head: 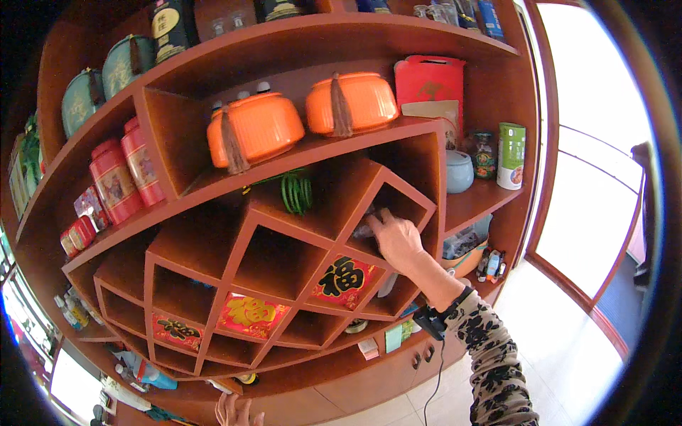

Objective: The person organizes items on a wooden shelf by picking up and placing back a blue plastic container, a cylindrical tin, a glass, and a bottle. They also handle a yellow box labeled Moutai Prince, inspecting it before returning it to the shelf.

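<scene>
My right hand [397, 239], in a floral-patterned sleeve, reaches into a diamond-shaped compartment of a wooden lattice rack [335, 245]. Its fingertips are at a clear plastic-looking item [364, 230] inside; whether they grip it cannot be told. At the bottom edge of the view is my left hand [238, 411], fingers spread, just under the lower ledge and holding nothing visible. Below and left of my right hand, a red decorative card with a black character [345, 281] stands in a compartment. A green coiled item [296, 195] lies higher in the rack.
Two orange lidded jars [258, 130] with tassels stand on the shelf above. To the right are a pale blue jar [459, 171], a green and white canister [511, 157] and a basket [467, 259]. Red canisters [116, 181] stand at left. A cable [441, 373] hangs near my right wrist.
</scene>
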A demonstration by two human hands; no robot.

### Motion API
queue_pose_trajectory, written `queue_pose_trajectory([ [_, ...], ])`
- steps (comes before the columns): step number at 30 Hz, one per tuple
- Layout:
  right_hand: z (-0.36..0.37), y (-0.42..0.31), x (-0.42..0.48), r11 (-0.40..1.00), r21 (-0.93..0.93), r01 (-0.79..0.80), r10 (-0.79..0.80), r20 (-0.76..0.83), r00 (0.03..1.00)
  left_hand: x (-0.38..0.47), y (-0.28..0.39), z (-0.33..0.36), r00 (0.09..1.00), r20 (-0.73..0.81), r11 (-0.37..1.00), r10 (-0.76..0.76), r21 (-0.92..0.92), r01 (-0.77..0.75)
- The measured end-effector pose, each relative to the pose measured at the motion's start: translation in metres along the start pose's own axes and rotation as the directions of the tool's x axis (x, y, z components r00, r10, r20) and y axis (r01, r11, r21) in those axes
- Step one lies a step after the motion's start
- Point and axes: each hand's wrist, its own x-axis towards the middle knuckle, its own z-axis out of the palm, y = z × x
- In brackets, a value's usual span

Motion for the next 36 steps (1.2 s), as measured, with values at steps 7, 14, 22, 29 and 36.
queue_pose_trajectory([
  [7, 0.006, 0.002, -0.01, 0.992, 0.088, 0.09, -0.073, -0.181, 0.981, 0.004, 0.016, 0.01, 0.999, 0.016, 0.999, 0.042, 0.004, -0.042],
  [14, 0.001, -0.001, -0.008, 0.985, 0.142, 0.1, -0.073, -0.184, 0.98, 0.006, 0.036, 0.01, 0.997, 0.055, 0.999, 0.045, 0.02, -0.046],
  [22, 0.0, -0.003, -0.006, 0.993, 0.035, 0.115, -0.104, -0.231, 0.967, 0.009, 0.063, 0.008, 0.994, 0.101, 0.997, 0.046, 0.05, -0.052],
  [29, 0.006, -0.006, -0.006, 0.992, 0.097, 0.075, -0.061, -0.14, 0.988, 0.015, 0.078, 0.014, 0.989, 0.092, 0.991, 0.117, 0.06, -0.122],
  [36, 0.012, -0.004, -0.006, 0.984, 0.13, 0.119, -0.072, -0.321, 0.944, 0.02, 0.091, 0.017, 0.978, 0.168, 0.987, 0.12, 0.087, -0.136],
])
